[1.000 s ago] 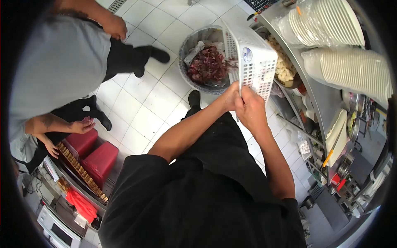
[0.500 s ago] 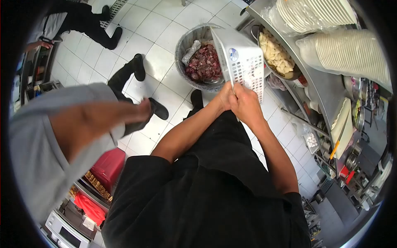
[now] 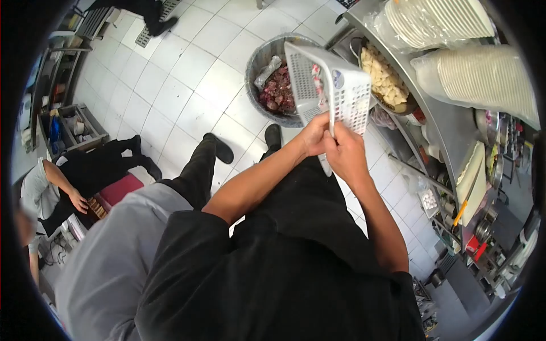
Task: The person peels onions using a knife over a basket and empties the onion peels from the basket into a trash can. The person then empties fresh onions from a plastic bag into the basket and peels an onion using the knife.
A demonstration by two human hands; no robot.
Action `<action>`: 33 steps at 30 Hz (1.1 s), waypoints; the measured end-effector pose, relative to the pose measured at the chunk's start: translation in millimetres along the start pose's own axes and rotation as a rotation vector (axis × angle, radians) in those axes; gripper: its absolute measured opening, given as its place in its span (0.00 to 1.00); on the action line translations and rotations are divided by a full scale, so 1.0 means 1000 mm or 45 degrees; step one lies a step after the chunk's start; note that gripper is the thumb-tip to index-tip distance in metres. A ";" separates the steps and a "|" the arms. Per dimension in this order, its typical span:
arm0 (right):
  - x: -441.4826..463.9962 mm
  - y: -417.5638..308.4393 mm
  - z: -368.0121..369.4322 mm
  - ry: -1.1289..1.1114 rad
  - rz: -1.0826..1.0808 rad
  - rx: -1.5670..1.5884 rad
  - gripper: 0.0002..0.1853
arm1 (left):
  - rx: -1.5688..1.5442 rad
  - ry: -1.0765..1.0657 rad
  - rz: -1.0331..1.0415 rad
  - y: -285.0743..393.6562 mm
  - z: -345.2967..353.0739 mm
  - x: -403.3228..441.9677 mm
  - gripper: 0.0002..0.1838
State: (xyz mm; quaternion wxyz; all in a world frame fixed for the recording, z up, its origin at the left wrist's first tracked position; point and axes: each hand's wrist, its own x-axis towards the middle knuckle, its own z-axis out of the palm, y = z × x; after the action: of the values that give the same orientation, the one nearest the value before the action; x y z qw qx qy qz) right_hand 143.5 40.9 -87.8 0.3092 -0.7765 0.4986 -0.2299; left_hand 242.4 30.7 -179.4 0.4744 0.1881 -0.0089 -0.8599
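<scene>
A white perforated plastic basket point(image 3: 351, 94) is tilted on its side above the right part of a round grey bin point(image 3: 251, 77). My left hand point(image 3: 314, 135) and my right hand point(image 3: 346, 150) are side by side, closed around the basket's near rim. Some red and white bits point(image 3: 317, 77) show inside the basket. Down in the bin lie dark red chunks point(image 3: 276, 94) that look like meat, with a crumpled clear plastic bag point(image 3: 268, 71) at the left. The basket hides part of the bin.
A steel shelf point(image 3: 438, 108) on the right carries plastic-wrapped stacks of plates point(image 3: 478, 77). Beneath it is a pan of pale chunks point(image 3: 384, 77). One person in grey point(image 3: 114, 256) stands close at my left; another person point(image 3: 42, 187) is behind. White tiles point(image 3: 199, 74) cover the floor.
The basket has shifted slightly right and turned, so more of its inside shows. The nearby person's blurred arm has left the space at my left, and another person appears farther left.
</scene>
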 end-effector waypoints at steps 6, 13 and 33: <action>-0.011 -0.004 -0.003 -0.025 0.026 0.000 0.07 | -0.041 -0.024 -0.027 -0.008 0.003 -0.002 0.23; -0.014 0.010 -0.005 0.079 0.296 0.179 0.06 | 0.032 0.008 -0.064 -0.016 0.006 0.012 0.20; -0.035 0.035 -0.065 0.552 0.622 1.423 0.06 | 0.513 0.985 0.212 0.079 -0.018 -0.149 0.43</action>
State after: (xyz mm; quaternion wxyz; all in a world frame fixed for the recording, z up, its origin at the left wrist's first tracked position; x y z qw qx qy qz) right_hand 64.1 46.0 -68.5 0.6026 -0.2986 0.5171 -0.5295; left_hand 384.3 112.0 -133.7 0.4643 0.5834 -0.0134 -0.6662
